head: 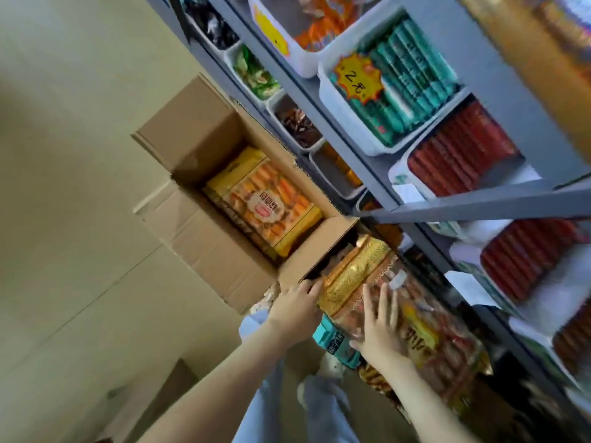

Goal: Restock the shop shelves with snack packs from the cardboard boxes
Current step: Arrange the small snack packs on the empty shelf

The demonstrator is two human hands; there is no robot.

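The left hand [295, 306] grips the near end of a gold snack pack [355, 276], fingers curled over its edge. The right hand [379, 327] lies flat on the pack, fingers straight. The pack sits, apparently, on the bottom shelf [454, 356], beside the open cardboard box [224, 174] of biscuit packs [265, 203]

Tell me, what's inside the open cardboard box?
The cardboard box holds yellow-and-orange snack packs, one flat on top. More pack edges peek out beneath it; how many lie lower is hidden.
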